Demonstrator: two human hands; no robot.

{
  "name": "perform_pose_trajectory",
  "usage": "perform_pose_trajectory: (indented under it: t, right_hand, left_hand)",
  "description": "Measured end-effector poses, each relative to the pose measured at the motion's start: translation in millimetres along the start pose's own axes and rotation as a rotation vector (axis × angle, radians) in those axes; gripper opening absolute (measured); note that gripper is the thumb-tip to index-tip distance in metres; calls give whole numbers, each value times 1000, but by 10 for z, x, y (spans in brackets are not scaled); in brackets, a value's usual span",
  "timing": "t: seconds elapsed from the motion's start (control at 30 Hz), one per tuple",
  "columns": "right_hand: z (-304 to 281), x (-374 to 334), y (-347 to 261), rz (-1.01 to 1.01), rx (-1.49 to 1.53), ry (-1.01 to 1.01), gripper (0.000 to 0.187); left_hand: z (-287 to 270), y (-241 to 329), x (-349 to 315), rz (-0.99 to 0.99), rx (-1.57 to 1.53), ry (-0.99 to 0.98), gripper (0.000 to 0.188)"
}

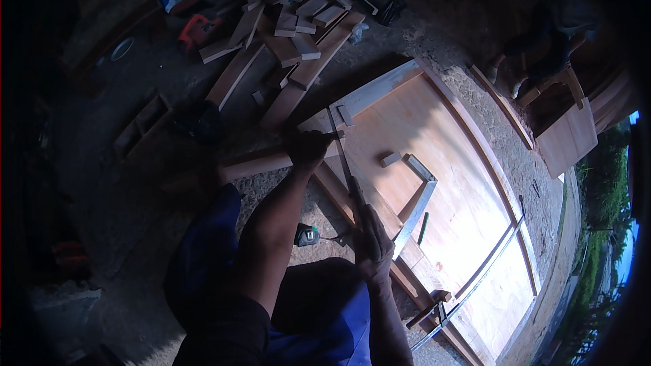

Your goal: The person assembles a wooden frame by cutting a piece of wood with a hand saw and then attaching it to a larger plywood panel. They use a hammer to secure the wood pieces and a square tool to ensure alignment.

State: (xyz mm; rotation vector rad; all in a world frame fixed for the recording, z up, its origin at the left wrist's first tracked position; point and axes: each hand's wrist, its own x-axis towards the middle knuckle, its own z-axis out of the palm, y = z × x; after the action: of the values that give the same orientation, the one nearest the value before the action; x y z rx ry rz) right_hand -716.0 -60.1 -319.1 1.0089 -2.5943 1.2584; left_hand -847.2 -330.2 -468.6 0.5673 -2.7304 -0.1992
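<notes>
Nearest me, blue-trousered knees, forearms coming up from the lower edge. My right hand (pixel 372 242) is closed round the handle of a handsaw (pixel 342 156), blade running far-left up to the corner of the wooden frame (pixel 380 88). A tape measure (pixel 307 235) lies on the ground just left of that hand. A metal square (pixel 417 207) rests on the plywood panel (pixel 461 183) just right of it. Farther out, my left hand (pixel 308 149) is clamped on a timber rail (pixel 254 163), right by the blade's far end.

Risk, as I judge it: the blade could jump and catch the left fingers, since they sit so close. The rail could also shift if that grip slackens. Right wrist is bent down, left arm stretched nearly straight. Scrap offcuts (pixel 298 24) are piled far left.
</notes>
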Motion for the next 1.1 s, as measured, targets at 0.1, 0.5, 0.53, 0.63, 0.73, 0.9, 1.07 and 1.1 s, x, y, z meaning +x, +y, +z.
perform_pose_trajectory:
  t: [0.1, 0.5, 0.53, 0.63, 0.73, 0.9, 1.07, 1.1]
  right_hand:
    - [-31, -5, -3, 25, 53, 7, 57]
    - [165, 263, 130, -12, 2, 49, 53]
    - [294, 382, 151, -71, -17, 28, 52]
    - [342, 431, 140, -53, -27, 26, 53]
    - [362, 445, 102, -17, 24, 15, 54]
    - [81, 150, 51, 27, 16, 17, 54]
    - [-727, -1015, -421, -1, -217, -59, 53]
    - [-695, -1004, -394, 37, -142, -64, 52]
  left_hand:
    - [-157, 71, 25, -64, 11, -88, 64]
    - [-101, 50, 3, -37, -47, 89, 42]
    - [27, -124, -93, -38, -91, 218, 40]
    - [30, -253, -149, -63, -295, 40, 36]
    - [52, -281, -182, -103, -125, 35, 47]
    - [21, -10, -94, -218, -73, -131, 58]
    - [22, -207, -128, -232, -121, -119, 59]
    - [5, -196, -143, -222, -126, -98, 59]
